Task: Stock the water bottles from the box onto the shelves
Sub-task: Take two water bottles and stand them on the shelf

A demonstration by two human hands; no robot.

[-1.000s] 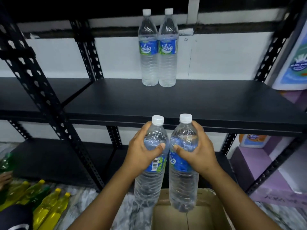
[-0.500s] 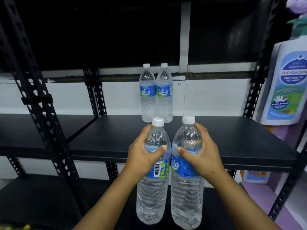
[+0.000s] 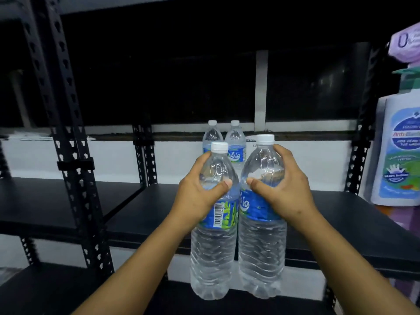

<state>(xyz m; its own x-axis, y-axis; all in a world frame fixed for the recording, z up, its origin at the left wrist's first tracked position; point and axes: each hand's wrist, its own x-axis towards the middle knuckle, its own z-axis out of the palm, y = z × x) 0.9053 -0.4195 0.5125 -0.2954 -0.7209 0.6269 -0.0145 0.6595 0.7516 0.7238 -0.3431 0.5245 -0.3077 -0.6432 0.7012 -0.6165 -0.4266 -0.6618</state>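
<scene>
My left hand [image 3: 200, 192] grips the shoulder of a clear water bottle [image 3: 213, 253] with a white cap and blue label. My right hand [image 3: 284, 189] grips a second, like bottle [image 3: 261, 258] right beside it. Both bottles hang upright in the air in front of the black middle shelf [image 3: 145, 212], their bases below its front edge. Two more water bottles [image 3: 235, 144] stand side by side at the back of that shelf, partly hidden behind the held ones. The box is out of view.
Black perforated uprights [image 3: 75, 169] frame the shelving at left, centre and right. A lower black shelf [image 3: 45, 292] lies beneath. A large white bottle with a blue label [image 3: 400, 155] stands on the neighbouring rack at the right edge.
Both hands have lifted their bottles higher, from below the shelf's front edge to in front of it. The camera has tilted up, and the box has left the view.
</scene>
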